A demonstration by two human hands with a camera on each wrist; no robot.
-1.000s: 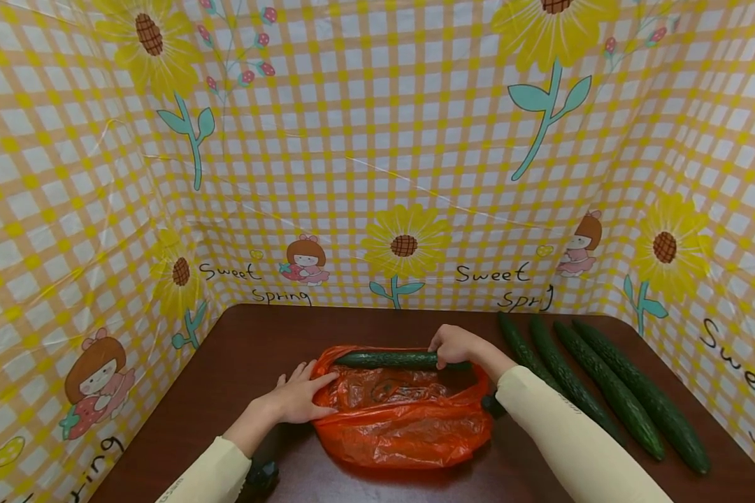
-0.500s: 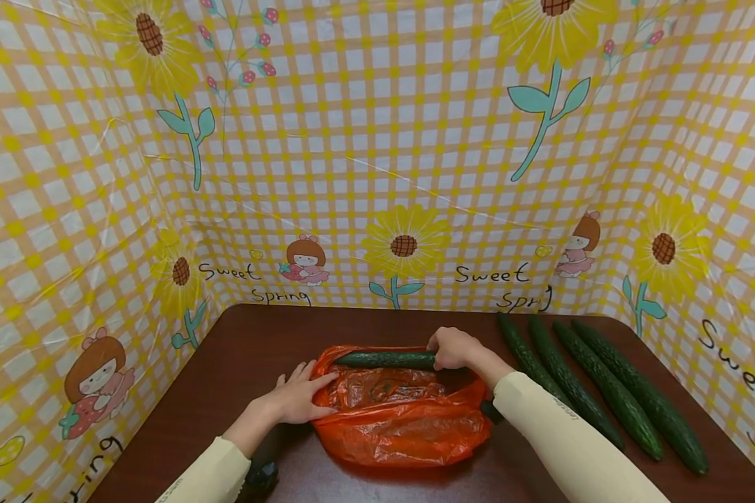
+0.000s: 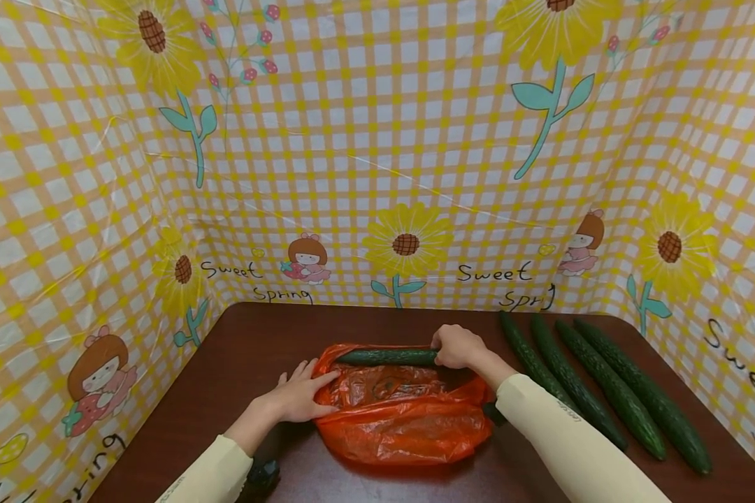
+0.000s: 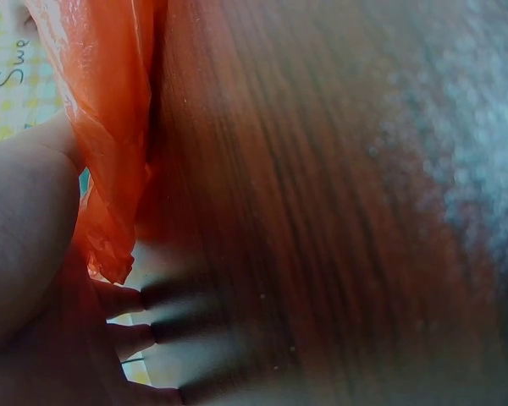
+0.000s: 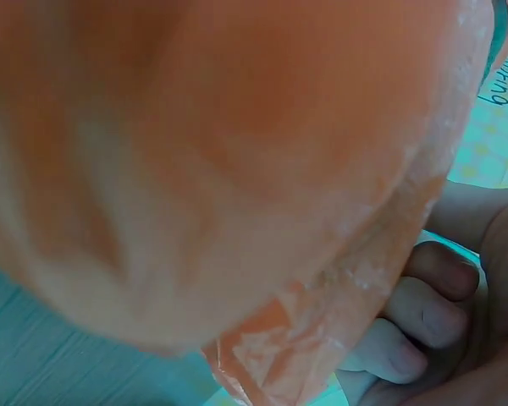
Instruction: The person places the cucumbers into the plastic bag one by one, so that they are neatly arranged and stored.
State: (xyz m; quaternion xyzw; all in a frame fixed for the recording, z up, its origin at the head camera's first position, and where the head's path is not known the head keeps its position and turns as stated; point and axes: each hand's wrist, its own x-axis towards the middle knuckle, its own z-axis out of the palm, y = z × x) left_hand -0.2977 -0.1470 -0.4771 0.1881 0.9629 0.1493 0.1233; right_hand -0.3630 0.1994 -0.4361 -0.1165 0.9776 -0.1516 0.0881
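Note:
An orange-red plastic bag (image 3: 409,433) lies on the table with its mouth facing up and away. Along the far side of that mouth is a dark green cucumber (image 3: 384,358). My right hand (image 3: 462,347) holds the cucumber near its right end, which the hand hides. In the right wrist view the bag covers much of the picture, beside curled fingers (image 5: 423,309). At the bag's left edge, my left hand (image 3: 297,396) lies with fingers spread, its thumb over the rim. The left wrist view shows bag plastic (image 4: 110,101) between thumb and fingers.
Several more cucumbers (image 3: 610,388) lie side by side on the right of the dark brown table (image 3: 252,342). A checked cloth (image 3: 352,154) with sunflowers hangs behind and on both sides. Dark wrist gear (image 3: 263,476) sits under the left sleeve.
My right hand has shifted slightly along the cucumber, and its end to the right of the hand is no longer seen. The left hand and the bag stay nearly as they were.

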